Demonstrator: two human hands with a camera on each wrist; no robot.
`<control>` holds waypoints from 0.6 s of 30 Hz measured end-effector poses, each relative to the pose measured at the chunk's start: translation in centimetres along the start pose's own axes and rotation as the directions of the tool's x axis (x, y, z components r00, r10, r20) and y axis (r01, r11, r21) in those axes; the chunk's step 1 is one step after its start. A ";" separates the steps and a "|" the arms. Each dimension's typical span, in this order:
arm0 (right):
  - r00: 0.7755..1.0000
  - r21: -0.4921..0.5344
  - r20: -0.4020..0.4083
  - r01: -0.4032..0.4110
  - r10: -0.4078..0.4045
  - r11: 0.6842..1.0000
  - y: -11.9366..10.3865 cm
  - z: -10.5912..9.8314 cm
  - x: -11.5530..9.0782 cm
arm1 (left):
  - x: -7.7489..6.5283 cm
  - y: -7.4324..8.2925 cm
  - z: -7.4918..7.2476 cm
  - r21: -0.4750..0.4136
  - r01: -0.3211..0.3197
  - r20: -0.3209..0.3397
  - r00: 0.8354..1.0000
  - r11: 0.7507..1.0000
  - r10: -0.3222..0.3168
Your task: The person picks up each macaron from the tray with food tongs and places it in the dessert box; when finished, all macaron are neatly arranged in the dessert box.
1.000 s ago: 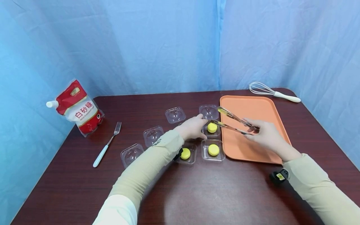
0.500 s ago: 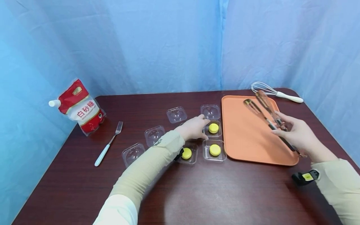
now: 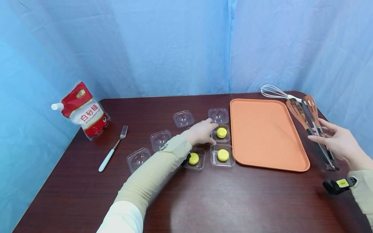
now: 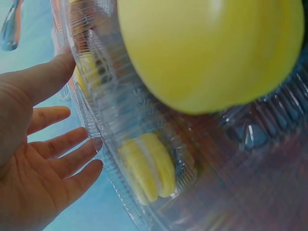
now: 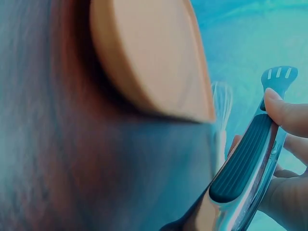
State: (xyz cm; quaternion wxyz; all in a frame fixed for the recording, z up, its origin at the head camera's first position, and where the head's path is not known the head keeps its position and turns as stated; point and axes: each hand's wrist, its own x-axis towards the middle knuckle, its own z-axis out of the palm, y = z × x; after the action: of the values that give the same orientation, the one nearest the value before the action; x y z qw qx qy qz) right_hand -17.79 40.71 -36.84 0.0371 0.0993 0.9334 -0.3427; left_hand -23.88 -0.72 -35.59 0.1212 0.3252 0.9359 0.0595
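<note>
My left hand reaches to a clear plastic box with a yellow macaron inside. Its fingers are extended; in the left wrist view the thumb lies against a clear box edge. Two more yellow macarons sit in nearer boxes, one beside my left wrist and one to its right. At the table's right side, my right hand holds metal tongs with brown slotted heads pointing away from me. Nothing shows between the heads. The right wrist view shows the ribbed dark grip by my thumb.
An orange tray lies between the boxes and the tongs. Behind the tongs is a white-handled whisk. Several clear domed lids stand open beside the boxes. A fork and a red-and-white sugar pouch are at the left.
My right hand has carried the tongs from above the boxes rightward across the tray to the table's right side, swinging the heads to point away. The left hand has stayed in place.
</note>
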 end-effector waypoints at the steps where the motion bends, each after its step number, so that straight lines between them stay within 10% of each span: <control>1: 1.000 -0.004 -0.008 -0.015 0.015 1.000 0.5 0.0 0.1 | 0.0 0.0 0.0 -0.001 0.002 -0.001 1.000 1.000 -0.002; 18: 0.993 0.011 -0.002 -0.115 0.115 0.993 3.1 0.1 0.9 | 0.1 0.0 0.0 -0.011 0.021 0.012 1.000 1.000 -0.021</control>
State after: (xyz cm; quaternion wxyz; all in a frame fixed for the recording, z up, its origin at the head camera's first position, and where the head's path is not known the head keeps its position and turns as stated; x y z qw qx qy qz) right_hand -18.06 43.09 -38.95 0.0547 0.1534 0.9243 -0.3451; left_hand -23.99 -0.67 -35.60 0.1294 0.3150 0.9382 0.0612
